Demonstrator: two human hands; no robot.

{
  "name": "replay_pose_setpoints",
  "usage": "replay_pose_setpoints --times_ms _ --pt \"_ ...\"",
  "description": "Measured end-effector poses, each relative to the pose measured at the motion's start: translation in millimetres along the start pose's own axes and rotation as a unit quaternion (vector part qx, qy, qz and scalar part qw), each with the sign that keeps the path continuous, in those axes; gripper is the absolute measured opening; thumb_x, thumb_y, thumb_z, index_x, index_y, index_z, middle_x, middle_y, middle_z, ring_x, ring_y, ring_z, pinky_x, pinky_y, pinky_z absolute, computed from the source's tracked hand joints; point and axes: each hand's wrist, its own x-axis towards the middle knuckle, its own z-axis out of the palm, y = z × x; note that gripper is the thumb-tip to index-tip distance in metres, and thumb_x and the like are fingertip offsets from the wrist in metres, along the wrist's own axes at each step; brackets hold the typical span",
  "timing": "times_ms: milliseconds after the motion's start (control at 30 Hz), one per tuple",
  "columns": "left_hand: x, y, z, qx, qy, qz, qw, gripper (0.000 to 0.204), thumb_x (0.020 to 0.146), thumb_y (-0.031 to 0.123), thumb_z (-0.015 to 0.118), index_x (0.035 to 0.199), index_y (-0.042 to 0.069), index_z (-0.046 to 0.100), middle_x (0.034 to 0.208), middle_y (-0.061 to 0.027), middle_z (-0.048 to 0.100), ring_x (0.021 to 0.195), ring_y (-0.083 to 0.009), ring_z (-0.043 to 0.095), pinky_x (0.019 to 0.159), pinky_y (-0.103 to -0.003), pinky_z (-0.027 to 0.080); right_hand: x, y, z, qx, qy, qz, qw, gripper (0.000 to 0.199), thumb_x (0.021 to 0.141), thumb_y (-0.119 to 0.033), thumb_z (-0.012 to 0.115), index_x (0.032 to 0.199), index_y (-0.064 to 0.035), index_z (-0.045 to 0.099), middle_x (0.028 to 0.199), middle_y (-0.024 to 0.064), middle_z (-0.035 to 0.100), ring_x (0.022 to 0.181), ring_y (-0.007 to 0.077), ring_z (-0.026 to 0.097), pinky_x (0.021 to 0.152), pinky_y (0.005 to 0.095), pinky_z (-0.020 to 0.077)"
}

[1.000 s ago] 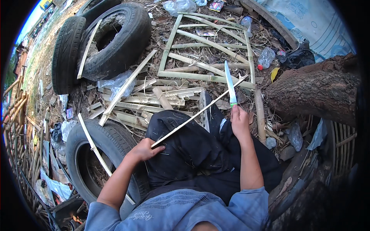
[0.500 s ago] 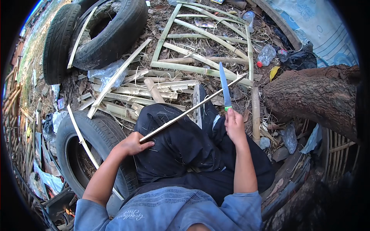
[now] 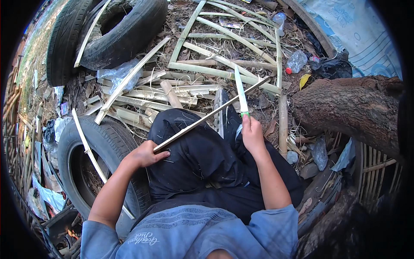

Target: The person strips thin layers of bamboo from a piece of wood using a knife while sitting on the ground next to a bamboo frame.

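My left hand (image 3: 145, 154) is closed around the near end of a thin bamboo strip (image 3: 208, 116), beside my bent knee. The strip slants up and away to the right across my dark trousers. In my right hand (image 3: 252, 132) is a knife (image 3: 241, 93) with a green handle, mostly covered by my fingers. Its long pale blade points away from me and crosses the strip near the far end. Whether blade and strip touch, I cannot tell.
Split bamboo pieces (image 3: 148, 96) lie heaped ahead of my knees. Beyond them is a bamboo lattice frame (image 3: 224, 74). A tyre (image 3: 108, 142) lies at my left, with more tyres (image 3: 125, 41) farther off. At right are a tree trunk (image 3: 345, 105) and a plastic bottle (image 3: 297, 61).
The knife has moved a little left and its blade has turned, now looking paler. My left hand and the strip have shifted slightly left and toward the top of the view.
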Motion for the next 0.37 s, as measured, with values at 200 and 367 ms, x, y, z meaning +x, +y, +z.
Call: replay_pose_setpoints --times_ms 200,367 --pt "2.3 -1.3 3.6 -0.017 0.027 0.034 0.999 0.054 0.083 0.050 0.068 0.083 -0.004 0.069 0.068 -0.0176 0.065 0.065 -0.0258 0.064 0.065 -0.037 0.049 16.2 -2.3 -45.4 0.104 -0.012 0.083 0.991 0.043 0.101 -0.033 0.043 0.084 0.0037 0.056 0.062 0.0202 0.052 0.057 0.0343 0.052 0.060 0.0422 0.0442" --pt "-2.7 -13.9 7.1 -0.008 0.036 0.029 0.999 0.054 0.082 0.048 0.070 0.081 -0.005 0.067 0.065 -0.0155 0.063 0.060 -0.0221 0.061 0.063 -0.039 0.048 0.8 -3.6 -13.0 0.002 -0.069 0.056 0.996 0.044 0.100 -0.035 0.045 0.103 0.0047 0.063 0.069 0.0254 0.058 0.073 0.0327 0.067 0.066 0.0406 0.0464"
